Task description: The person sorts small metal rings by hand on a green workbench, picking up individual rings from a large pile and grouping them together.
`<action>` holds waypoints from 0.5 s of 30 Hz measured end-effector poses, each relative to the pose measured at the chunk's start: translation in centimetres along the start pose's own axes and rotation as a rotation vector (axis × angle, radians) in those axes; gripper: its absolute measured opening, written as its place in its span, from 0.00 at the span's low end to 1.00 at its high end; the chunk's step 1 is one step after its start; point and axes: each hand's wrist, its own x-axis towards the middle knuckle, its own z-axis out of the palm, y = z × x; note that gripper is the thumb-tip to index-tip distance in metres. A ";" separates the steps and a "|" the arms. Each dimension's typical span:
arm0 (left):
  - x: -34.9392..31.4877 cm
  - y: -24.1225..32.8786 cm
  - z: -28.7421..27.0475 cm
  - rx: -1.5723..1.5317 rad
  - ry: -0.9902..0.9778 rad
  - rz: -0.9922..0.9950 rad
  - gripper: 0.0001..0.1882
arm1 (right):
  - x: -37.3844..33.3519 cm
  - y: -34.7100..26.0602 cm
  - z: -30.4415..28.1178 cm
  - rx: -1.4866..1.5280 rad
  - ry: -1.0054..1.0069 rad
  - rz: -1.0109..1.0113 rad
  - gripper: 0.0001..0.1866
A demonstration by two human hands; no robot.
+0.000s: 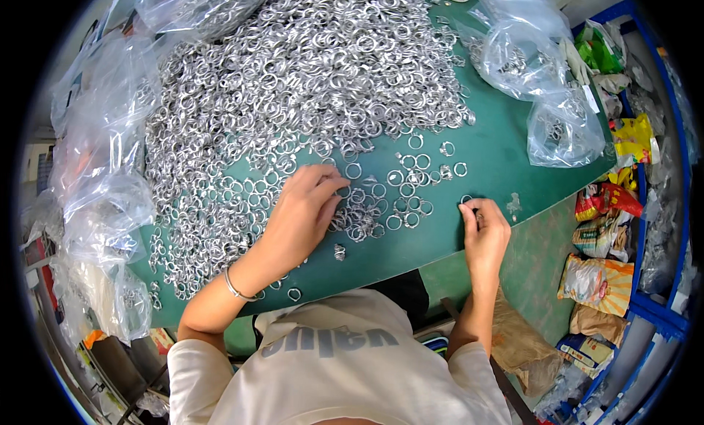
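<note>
My right hand (484, 231) is at the table's front edge, its thumb and fingers closed on a small silver metal ring (467, 199). Over the loose rings in the middle, my left hand (304, 209) bends down with its fingers drawn together; what the fingertips hold, if anything, is hidden. A cluster of rings (361, 214) lies just right of my left hand. Farther right, between the two hands, more rings (413, 177) are spread thinly. Beyond them a great heap of silver rings (315, 66) covers the far part of the table.
The green tabletop (499, 143) runs to a slanting right edge. Clear plastic bags with rings (565, 128) stand at the right; more plastic bags (106, 154) line the left side. Blue shelving (656, 308) and colourful packages (598, 278) are beside the table, near a brown sack (524, 344).
</note>
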 end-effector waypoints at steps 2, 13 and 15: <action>-0.7 0.1 -0.4 -0.030 -0.013 -0.047 0.13 | -0.2 0.5 -0.2 0.272 -0.015 0.132 0.04; -1.9 2.0 0.6 -0.327 -0.021 -0.088 0.16 | -1.1 -3.0 2.1 2.018 -0.705 0.657 0.09; -1.2 3.4 0.4 -0.508 -0.067 -0.174 0.17 | -1.6 -3.6 2.7 1.968 -0.706 0.677 0.09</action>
